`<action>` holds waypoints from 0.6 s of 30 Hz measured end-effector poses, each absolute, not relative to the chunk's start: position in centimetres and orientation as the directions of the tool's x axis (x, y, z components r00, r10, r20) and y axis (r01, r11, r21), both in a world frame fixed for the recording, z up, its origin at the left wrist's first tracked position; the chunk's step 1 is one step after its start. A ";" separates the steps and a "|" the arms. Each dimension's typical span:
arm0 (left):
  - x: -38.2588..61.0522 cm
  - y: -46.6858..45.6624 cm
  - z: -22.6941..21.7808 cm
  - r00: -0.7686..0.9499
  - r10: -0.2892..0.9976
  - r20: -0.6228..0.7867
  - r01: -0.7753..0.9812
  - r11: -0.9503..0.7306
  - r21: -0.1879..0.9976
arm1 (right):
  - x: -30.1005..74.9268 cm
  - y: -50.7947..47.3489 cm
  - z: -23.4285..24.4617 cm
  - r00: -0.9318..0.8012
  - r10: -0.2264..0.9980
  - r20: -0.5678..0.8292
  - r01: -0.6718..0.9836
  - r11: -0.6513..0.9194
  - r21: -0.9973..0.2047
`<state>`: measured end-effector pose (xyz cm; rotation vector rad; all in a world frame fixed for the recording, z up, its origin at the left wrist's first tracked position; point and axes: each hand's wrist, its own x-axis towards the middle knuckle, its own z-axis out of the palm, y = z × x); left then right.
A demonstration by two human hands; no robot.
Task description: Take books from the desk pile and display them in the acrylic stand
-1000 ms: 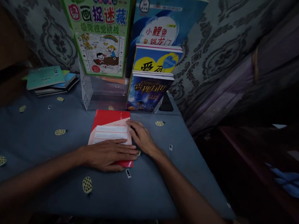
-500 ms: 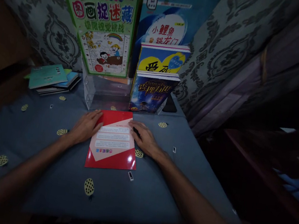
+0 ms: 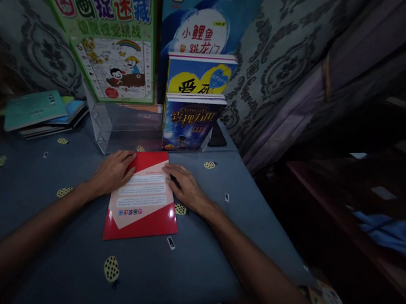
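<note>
A red booklet [image 3: 140, 234] with a pale printed panel lies flat on the table, its title upside down from where I look. My left hand [image 3: 114, 172] rests over its left edge, fingers stretched out and thumb apart. At the right edge, my right hand [image 3: 186, 186] touches the cover with its fingertips, and the thumb is spread from the index finger. A dark patch shows between that thumb and finger; I cannot make out whether it is shadow or an object. Neither hand is closed around the booklet.
Behind the hands stands a clear acrylic rack [image 3: 122, 130] with a green picture book [image 3: 114, 32], a blue book [image 3: 210, 0], a yellow-and-blue book [image 3: 199, 77] and a dark blue book [image 3: 191, 127]. Several books [image 3: 37, 109] are stacked left. A dark flat object [image 3: 218, 138] lies right of the rack.
The whole view has shifted, so the rack and books appear further left. Both hands stay at the booklet's edges, and the booklet appears slightly tilted compared with before.
</note>
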<state>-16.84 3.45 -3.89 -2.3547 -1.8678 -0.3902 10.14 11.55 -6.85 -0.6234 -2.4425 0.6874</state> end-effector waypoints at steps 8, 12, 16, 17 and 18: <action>-11.8 7.9 -3.7 0.393 0.893 0.218 0.906 -0.417 0.078 | 10.3 11.2 -6.6 -0.768 0.539 0.345 0.295 0.777 -0.556; -10.6 9.1 -3.8 0.407 0.889 0.208 0.903 -0.426 0.056 | 10.3 11.2 -6.4 -0.771 0.535 0.345 0.293 0.779 -0.554; -10.6 9.2 -3.9 0.397 0.892 0.215 0.903 -0.421 0.080 | 10.2 11.5 -6.3 -0.775 0.533 0.340 0.277 0.770 -0.575; -10.6 9.2 -3.9 0.396 0.892 0.217 0.903 -0.421 0.088 | 10.2 11.5 -6.3 -0.772 0.539 0.337 0.271 0.759 -0.592; -10.7 9.1 -3.9 0.395 0.892 0.219 0.902 -0.422 0.094 | 10.2 11.6 -6.3 -0.762 0.553 0.337 0.265 0.741 -0.617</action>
